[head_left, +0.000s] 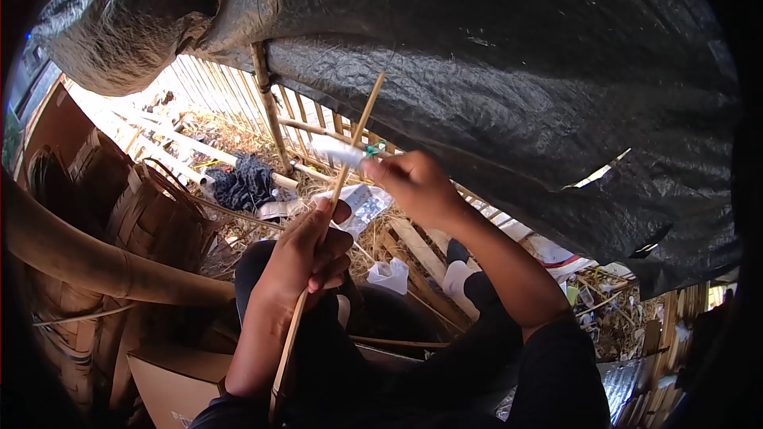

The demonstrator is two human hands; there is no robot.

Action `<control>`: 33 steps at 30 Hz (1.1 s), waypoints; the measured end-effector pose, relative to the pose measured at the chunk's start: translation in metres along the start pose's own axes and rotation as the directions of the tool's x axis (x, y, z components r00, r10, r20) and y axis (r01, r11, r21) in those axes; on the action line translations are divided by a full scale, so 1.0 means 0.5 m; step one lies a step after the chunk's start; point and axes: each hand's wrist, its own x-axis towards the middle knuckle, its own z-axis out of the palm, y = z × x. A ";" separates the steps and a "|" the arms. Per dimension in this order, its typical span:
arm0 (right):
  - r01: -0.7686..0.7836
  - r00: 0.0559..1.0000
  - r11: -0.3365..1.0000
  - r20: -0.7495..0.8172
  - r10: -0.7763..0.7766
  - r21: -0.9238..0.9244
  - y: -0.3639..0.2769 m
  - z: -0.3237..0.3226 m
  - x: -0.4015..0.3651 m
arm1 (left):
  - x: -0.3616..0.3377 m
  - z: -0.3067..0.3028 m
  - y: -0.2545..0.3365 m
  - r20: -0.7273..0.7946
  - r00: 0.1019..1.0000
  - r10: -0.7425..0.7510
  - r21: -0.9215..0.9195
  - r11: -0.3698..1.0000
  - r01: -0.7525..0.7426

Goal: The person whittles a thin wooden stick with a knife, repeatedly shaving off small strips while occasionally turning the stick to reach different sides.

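— Stick (359,127) first: where is it?

— Just right of the post (270,111), slanting from under the tarp (477,71) down toward the person's lap. It is thin and pale, and its top end is free.

— How far along does the work look?

— Midway, I'd judge. A blade (338,151) lies across the stick right of the post, up in its top third. The stretch above the blade looks slim and even. The part below runs through the fist and on past the wrist, and I can't tell whether that part has been pared. No shavings can be made out among the litter below the post.

— And the hands?

— The left hand (306,250), lower right of the post, is clenched round the stick's lower half, thumb up along it, with the forearm rising from the bottom edge. The right hand (413,187), farther right of the post, is closed on the blade's handle, where a bit of green shows. Its knuckles face the camera, and the elbow is bent, held out to the right.

— Anything else close by?

— Baskets (151,214) are stacked left of the post, and a dark cloth (242,179) lies at its foot.
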 end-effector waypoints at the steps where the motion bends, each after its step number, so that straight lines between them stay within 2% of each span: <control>1: -0.095 0.995 0.995 -0.031 0.096 0.028 0.014 -0.017 0.025 | 0.004 -0.001 -0.005 -0.003 1.000 0.000 -0.007 1.000 0.000; 2: -0.101 0.983 0.994 -0.147 0.107 0.048 0.025 -0.029 0.034 | 0.005 -0.001 -0.013 0.039 0.999 -0.031 -0.014 0.999 0.032; 3: -0.047 0.978 0.999 -0.200 0.051 0.027 0.027 -0.040 0.035 | 0.005 0.001 -0.022 0.084 0.994 -0.065 -0.018 0.998 0.067; 5: 0.002 0.970 1.000 -0.244 0.004 0.024 0.013 -0.048 0.004 | -0.004 0.019 -0.027 0.101 0.994 -0.039 0.046 0.998 0.035; 6: -0.002 0.970 1.000 -0.244 0.004 0.011 0.003 -0.057 -0.011 | -0.010 0.029 -0.034 0.110 0.994 0.018 0.102 0.994 -0.029; 7: 0.029 0.975 0.997 -0.216 -0.044 -0.069 -0.008 -0.069 -0.025 | -0.014 0.035 -0.041 0.123 0.989 0.082 0.150 0.984 -0.100; 9: 0.078 0.982 0.983 -0.157 -0.105 -0.169 -0.034 -0.086 -0.041 | -0.017 0.036 -0.054 0.150 0.984 0.098 0.090 0.990 -0.112; 11: 0.249 0.958 0.940 -0.083 -0.275 -0.233 -0.058 -0.097 -0.039 | -0.024 0.039 -0.057 0.183 0.977 0.111 0.101 0.986 -0.131; 12: 0.341 0.933 0.911 -0.032 -0.357 -0.233 -0.060 -0.101 -0.034 | -0.030 0.043 -0.056 0.189 0.972 0.138 0.128 0.978 -0.164; 15: 0.454 0.891 0.875 0.082 -0.447 -0.168 -0.059 -0.100 -0.032 | -0.040 0.051 -0.059 0.173 0.964 0.200 0.208 0.950 -0.235; 16: 0.423 0.906 0.903 0.058 -0.420 -0.069 -0.052 -0.088 -0.034 | -0.040 0.053 -0.062 0.159 0.966 0.203 0.216 0.948 -0.235; 20: 0.337 0.942 0.939 -0.023 -0.336 0.063 0.031 -0.052 -0.041 | -0.011 0.048 -0.080 0.061 0.981 0.185 0.265 0.944 -0.195; 21: 0.387 0.921 0.922 -0.037 -0.388 -0.030 0.037 -0.050 -0.038 | 0.001 0.045 -0.083 0.048 0.979 0.199 0.282 0.937 -0.204; 23: 0.255 0.960 0.960 -0.086 -0.266 -0.117 0.031 -0.047 -0.050 | 0.012 0.046 -0.075 0.044 0.987 0.157 0.347 0.924 -0.163; 24: 0.246 0.961 0.963 -0.098 -0.258 -0.113 0.031 -0.046 -0.050 | 0.018 0.047 -0.070 0.038 0.992 0.122 0.398 0.909 -0.127; 26: 0.329 0.910 0.906 -0.165 -0.379 -0.267 0.032 -0.043 -0.049 | 0.033 0.046 -0.063 0.046 0.998 0.049 0.357 0.932 -0.062; 27: 0.322 0.911 0.909 -0.175 -0.373 -0.264 0.035 -0.044 -0.049 | 0.041 0.044 -0.061 0.052 0.999 -0.007 0.306 0.952 -0.009; 29: 0.311 0.907 0.856 -0.141 -0.398 -0.414 0.040 -0.047 -0.045 | 0.054 0.040 -0.073 0.065 0.998 -0.006 0.307 0.951 -0.015; 30: 0.321 0.906 0.831 -0.110 -0.410 -0.454 0.040 -0.049 -0.046 | 0.056 0.044 -0.077 0.000 0.999 0.044 0.388 0.921 -0.040; 31: 0.312 0.908 0.836 -0.118 -0.403 -0.451 0.042 -0.050 -0.048 | 0.058 0.049 -0.080 -0.060 0.994 0.095 0.465 0.884 -0.056; 33: 0.327 0.904 0.828 -0.105 -0.415 -0.455 0.048 -0.048 -0.050 | 0.051 0.065 -0.071 -0.092 0.991 0.098 0.450 0.892 -0.046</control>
